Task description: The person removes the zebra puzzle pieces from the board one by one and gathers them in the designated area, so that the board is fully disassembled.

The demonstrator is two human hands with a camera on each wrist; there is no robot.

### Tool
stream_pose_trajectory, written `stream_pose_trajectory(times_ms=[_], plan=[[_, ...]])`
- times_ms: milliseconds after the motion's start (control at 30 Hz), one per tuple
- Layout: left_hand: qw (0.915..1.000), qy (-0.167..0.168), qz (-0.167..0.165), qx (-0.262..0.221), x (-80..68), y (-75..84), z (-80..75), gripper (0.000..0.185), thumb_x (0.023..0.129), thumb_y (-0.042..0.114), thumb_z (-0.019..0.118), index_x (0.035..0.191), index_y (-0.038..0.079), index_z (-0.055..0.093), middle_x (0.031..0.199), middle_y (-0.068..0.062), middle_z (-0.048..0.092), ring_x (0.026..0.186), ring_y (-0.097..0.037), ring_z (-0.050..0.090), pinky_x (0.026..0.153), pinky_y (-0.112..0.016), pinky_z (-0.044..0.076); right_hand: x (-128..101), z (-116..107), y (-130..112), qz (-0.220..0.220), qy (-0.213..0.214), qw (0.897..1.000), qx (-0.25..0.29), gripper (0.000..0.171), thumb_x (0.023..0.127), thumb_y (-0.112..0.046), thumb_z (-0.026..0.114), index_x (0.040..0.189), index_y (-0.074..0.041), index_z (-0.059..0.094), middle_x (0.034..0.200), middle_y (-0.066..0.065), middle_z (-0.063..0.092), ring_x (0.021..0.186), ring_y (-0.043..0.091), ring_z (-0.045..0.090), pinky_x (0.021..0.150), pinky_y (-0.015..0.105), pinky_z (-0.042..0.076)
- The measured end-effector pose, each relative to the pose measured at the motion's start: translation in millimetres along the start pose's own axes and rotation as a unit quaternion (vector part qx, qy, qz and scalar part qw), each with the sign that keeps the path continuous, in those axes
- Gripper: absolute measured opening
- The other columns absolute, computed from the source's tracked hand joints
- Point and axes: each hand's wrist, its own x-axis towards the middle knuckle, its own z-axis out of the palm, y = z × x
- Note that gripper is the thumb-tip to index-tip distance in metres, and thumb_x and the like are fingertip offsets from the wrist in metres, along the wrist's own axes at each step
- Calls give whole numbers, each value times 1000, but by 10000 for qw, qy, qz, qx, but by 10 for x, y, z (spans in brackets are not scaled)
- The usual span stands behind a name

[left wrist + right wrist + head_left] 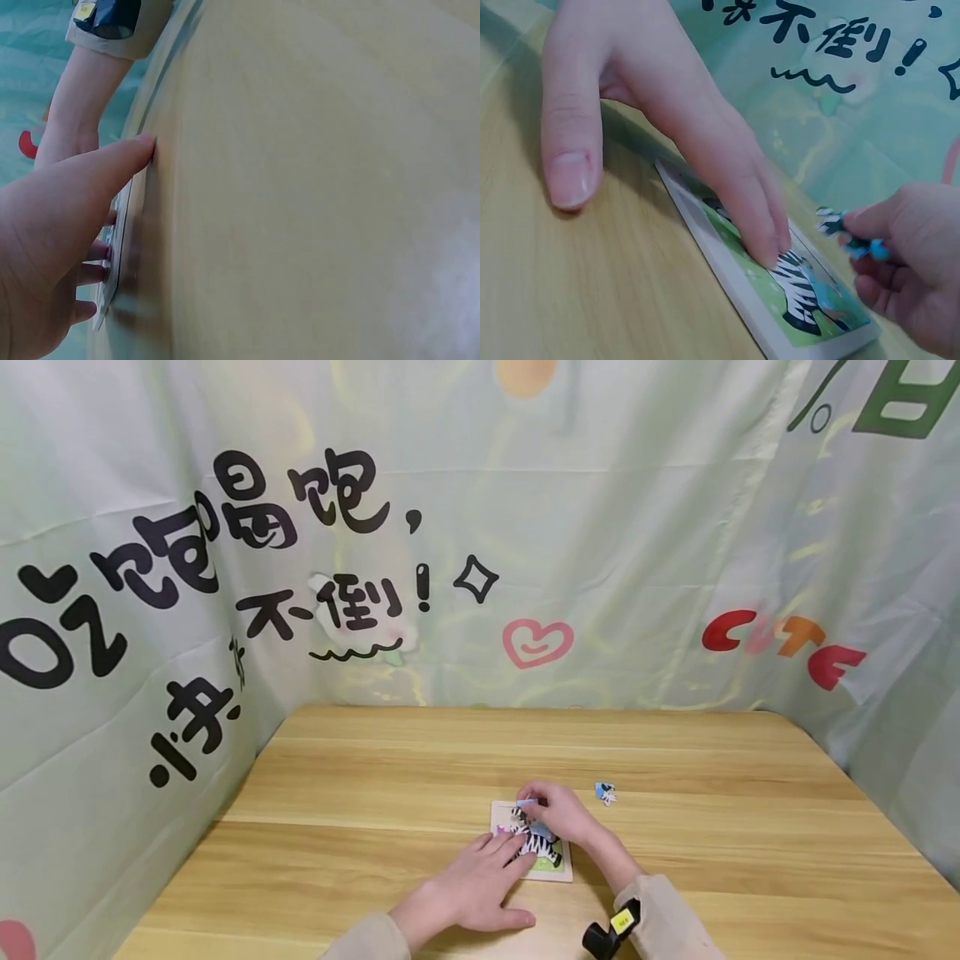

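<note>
Tabletop [375,777] overhead; right-wrist view alone shows fingers [859,225] pinching puzzle piece [829,222].

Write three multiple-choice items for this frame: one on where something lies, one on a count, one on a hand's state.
1. Where does the loose puzzle piece lie?
A. on the table, right of the puzzle board
B. on the board
C. at the table's left edge

2. How many pieces lie loose on the table off the board?
A. none
B. one
C. four

3. What is the left hand doing?
A. gripping a piece in the air
B. resting flat, fingers on the board
C. hanging off the table

Answers: 1 A, the head view shows it apart from the board; 2 B, only that one is visible; 3 B, straight fingers press the zebra picture while the right hand pinches a piece.
</note>
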Motion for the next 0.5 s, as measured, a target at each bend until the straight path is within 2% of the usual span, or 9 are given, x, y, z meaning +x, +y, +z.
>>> stream_pose_trajectory(times_ms=[133,233,367,500], plan=[[10000,17,30,8,-10,-6,8,78,87,68,34,144,15,35,149,-10,28,136,-25,26,108,-40,26,-32,-51,35,227,483,9976,445,7,88,-9,62,94,-8,65,83,-2,62,76,13,53,67,27,46],[10000,64,68,7,-28,-10,9,78,87,68,33,144,15,35,149,-10,28,136,-26,26,109,-41,25,-88,-146,104,380,796,9936,705,9,86,-10,65,94,-5,65,81,0,63,71,14,55,61,25,48],[9999,73,79,-67,-71,-14,15,78,87,69,30,144,15,34,150,-11,27,136,-27,25,109,-41,24,-219,-331,255,798,1029,9871,928,12,86,-8,65,95,-1,63,74,4,61,57,15,51,47,23,43],[9998,116,103,-103,-118,-26,38,79,88,69,27,144,15,33,150,-11,26,137,-27,23,109,-42,24,-368,-537,441,1194,1197,9811,946,15,87,-6,62,100,3,61,68,5,57,51,13,48,43,22,40]])
